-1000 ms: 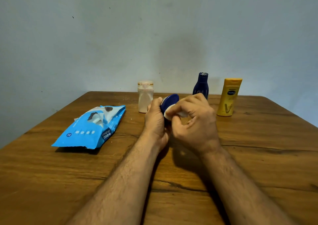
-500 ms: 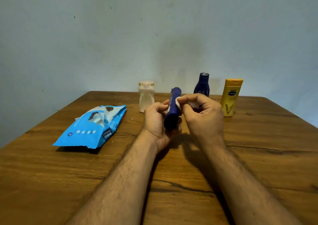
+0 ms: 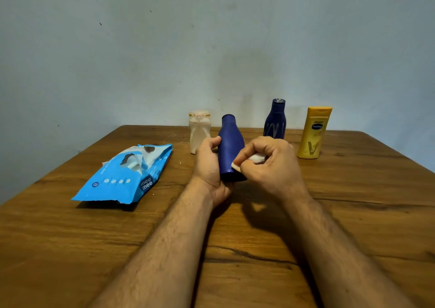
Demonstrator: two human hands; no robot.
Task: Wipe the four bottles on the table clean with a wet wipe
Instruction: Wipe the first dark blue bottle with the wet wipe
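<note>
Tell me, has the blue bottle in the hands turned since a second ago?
Yes. The held blue bottle has swung upright, neck up beside the white bottle; earlier its base faced the camera.

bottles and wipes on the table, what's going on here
A person is cleaning bottles. The left hand holds a dark blue bottle upright above the wooden table, while the right hand pinches a white wet wipe against its lower side. Three more bottles stand at the back: a cream one, another dark blue one and a yellow one. An opened blue wipes pack lies to the left.
</note>
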